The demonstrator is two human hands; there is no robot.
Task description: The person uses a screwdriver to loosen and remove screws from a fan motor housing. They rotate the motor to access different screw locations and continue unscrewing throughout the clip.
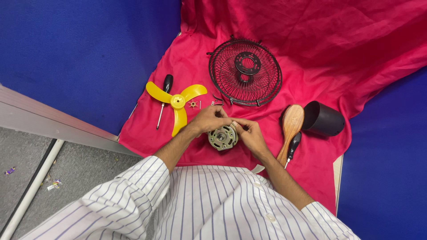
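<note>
Metal fan motor (223, 137), round and ribbed, clamped between left hand (210, 119) and right hand (250, 133), low over red cloth (338, 58) on surface. Risk: motor heavy, smooth; loose grip lets it slip onto tiny screws (195, 105). Nearby: glossy yellow blade (177, 103), black wire grille (245, 72).
</note>
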